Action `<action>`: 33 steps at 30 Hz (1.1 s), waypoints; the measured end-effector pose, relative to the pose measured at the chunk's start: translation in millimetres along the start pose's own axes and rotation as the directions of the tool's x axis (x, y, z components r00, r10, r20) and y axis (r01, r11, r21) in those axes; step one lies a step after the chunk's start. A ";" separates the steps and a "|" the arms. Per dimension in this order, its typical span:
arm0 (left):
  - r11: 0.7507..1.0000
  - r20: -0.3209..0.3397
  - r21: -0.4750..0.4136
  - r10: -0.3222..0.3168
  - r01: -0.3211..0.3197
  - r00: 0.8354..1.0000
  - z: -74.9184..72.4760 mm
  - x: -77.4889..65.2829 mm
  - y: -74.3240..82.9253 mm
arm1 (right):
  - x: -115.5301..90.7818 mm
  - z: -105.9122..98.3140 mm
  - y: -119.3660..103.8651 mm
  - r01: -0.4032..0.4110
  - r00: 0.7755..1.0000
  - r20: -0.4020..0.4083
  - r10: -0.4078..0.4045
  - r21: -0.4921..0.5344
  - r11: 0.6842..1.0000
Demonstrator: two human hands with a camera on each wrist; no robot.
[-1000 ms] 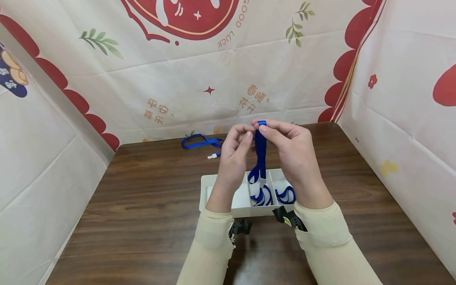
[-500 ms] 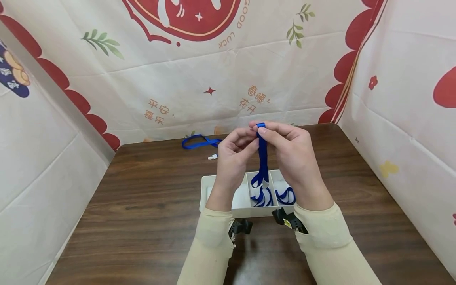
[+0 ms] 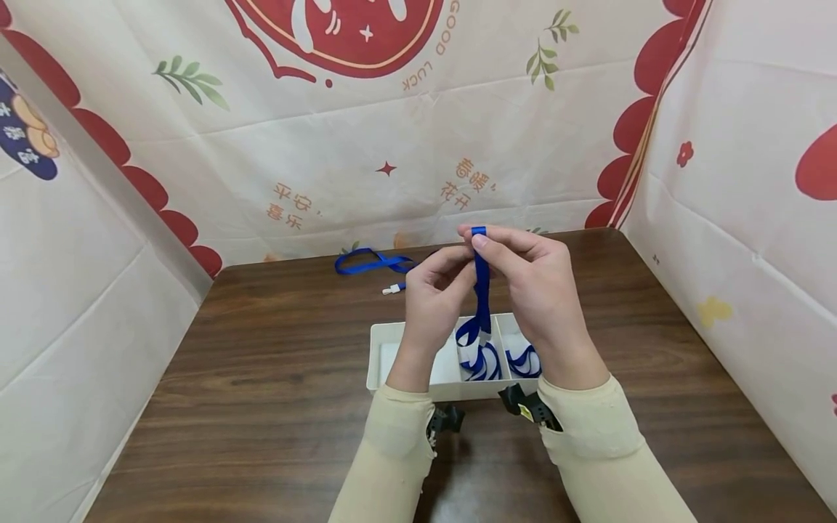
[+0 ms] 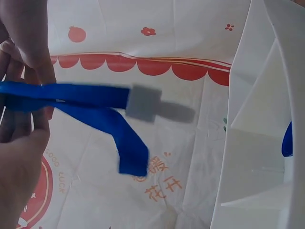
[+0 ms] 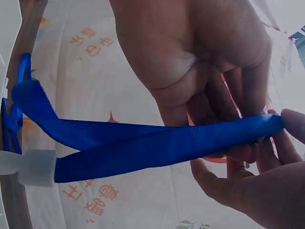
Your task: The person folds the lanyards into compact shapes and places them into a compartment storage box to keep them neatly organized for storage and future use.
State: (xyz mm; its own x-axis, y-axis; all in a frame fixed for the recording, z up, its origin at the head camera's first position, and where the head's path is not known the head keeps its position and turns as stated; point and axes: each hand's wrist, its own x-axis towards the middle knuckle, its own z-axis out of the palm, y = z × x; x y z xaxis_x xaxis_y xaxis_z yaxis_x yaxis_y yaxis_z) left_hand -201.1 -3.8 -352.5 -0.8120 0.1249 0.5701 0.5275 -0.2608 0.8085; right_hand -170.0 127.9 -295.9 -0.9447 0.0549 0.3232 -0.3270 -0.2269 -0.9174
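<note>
**Blue lanyard (image 3: 482, 294) hanging folded above a divided tray (image 3: 467, 391)**

The right hand (image 3: 543, 290) pinches the top fold in its grip; the left hand (image 3: 434, 305) closes on the layers just below, apparently to align them. The white clip (image 4: 144, 103) hangs free, so its weight probably straightens the length. The tray's partitions separate looped lanyards (image 3: 484, 362); a loose lanyard (image 3: 366, 267) lies beyond on the tabletop (image 3: 261, 349).

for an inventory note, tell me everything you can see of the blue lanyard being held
The lanyard is a flat, faintly shiny, woven-looking blue ribbon, folded over at the top, with a white, plastic-looking end piece and a loose loop below. It hangs nearly upright, clear of the white box. The right hand pinches its top; whether the left hand grips it is unclear.
</note>
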 end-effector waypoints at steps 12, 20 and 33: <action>0.996 0.141 -0.027 -0.086 0.090 0.986 1.9 -3.6 1.4 | 1.0 -0.2 2.7 -0.031 0.999 -0.008 0.031 -0.047 0.998; 0.902 0.219 -0.347 -0.188 0.257 0.957 -0.7 -0.7 -1.9 | 2.0 -1.2 3.6 -0.061 0.998 -0.018 0.060 -0.045 0.997; 0.926 0.207 -0.246 -0.239 0.287 0.949 -3.4 0.6 1.2 | 1.6 -1.7 7.1 -0.057 0.998 -0.015 0.056 -0.071 0.996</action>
State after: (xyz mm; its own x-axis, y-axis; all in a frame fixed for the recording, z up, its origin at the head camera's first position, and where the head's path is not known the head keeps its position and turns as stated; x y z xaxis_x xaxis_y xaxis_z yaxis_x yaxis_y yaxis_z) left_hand -201.7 -7.4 -351.7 -0.8448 0.3791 0.3777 0.1938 -0.4411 0.8763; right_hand -173.9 128.0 -302.3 -0.9618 0.0563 0.2677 -0.2734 -0.1596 -0.9486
